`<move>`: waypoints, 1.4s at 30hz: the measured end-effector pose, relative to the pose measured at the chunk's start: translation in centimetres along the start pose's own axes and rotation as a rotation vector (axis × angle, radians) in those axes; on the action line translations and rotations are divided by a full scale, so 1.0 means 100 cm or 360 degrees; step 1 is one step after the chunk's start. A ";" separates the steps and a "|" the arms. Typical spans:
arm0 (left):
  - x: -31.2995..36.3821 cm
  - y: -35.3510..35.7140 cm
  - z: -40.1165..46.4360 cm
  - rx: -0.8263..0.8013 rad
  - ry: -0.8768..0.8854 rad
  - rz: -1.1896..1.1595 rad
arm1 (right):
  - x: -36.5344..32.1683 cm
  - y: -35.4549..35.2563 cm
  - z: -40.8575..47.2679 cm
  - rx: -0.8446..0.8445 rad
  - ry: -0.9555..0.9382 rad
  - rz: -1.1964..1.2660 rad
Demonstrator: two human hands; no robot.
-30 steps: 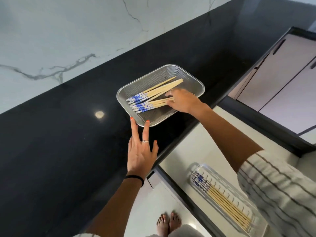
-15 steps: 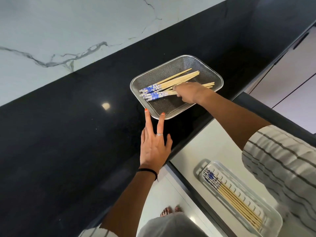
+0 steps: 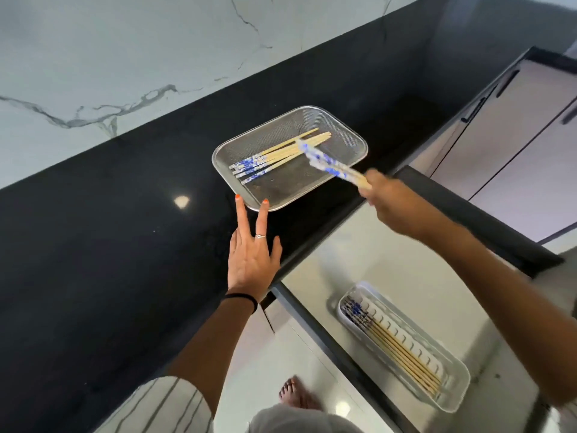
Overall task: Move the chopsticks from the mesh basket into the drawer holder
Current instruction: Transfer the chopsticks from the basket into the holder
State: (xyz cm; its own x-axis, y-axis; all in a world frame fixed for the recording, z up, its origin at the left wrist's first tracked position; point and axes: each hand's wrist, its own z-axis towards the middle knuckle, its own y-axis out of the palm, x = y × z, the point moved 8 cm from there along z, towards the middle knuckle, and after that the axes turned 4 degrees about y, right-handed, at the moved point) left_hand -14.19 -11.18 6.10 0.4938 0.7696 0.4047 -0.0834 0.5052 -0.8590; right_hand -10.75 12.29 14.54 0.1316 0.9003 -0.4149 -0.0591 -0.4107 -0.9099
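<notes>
A blurred bundle of chopsticks [image 3: 332,165] sits gripped in the right hand [image 3: 387,203], raised over the mesh basket [image 3: 359,142] toward its 4 o'clock rim, above the loose chopsticks [image 3: 274,157] lying inside. At the basket's 7 o'clock corner the left hand [image 3: 251,260] lies flat on the black counter [image 3: 109,229], two straight fingertips touching the rim. The drawer holder [image 3: 452,398], at 5 o'clock from the basket, holds more chopsticks.

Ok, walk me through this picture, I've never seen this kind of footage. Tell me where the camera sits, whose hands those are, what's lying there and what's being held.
There is no machine here: a person wears one wide-angle camera on the head, looking down at their own two hands. The left hand lies open on the black countertop, two fingertips at the rim of the mesh basket. Several blue-tipped chopsticks lie in that basket. The right hand grips a blurred bunch of chopsticks over the basket's near side. Below, in the open drawer, a clear holder already contains chopsticks.
</notes>
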 end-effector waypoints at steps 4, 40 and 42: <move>-0.001 0.000 0.002 -0.0013 0.0013 -0.0022 | 0.036 0.031 -0.068 -0.0256 0.0163 0.0164; -0.006 0.010 0.004 0.0013 0.0065 -0.0034 | 0.140 0.207 -0.208 -0.0585 0.0653 -0.0797; -0.007 0.010 0.004 0.0010 0.0060 -0.0033 | 0.139 0.202 -0.208 -0.0552 0.0655 -0.0832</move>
State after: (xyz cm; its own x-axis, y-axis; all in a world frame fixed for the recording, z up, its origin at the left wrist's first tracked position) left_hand -14.96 -11.03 5.10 0.5277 0.7439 0.4101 -0.0782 0.5232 -0.8486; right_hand 10.45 13.50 -9.62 0.4205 0.8918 0.1669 0.4187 -0.0275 -0.9077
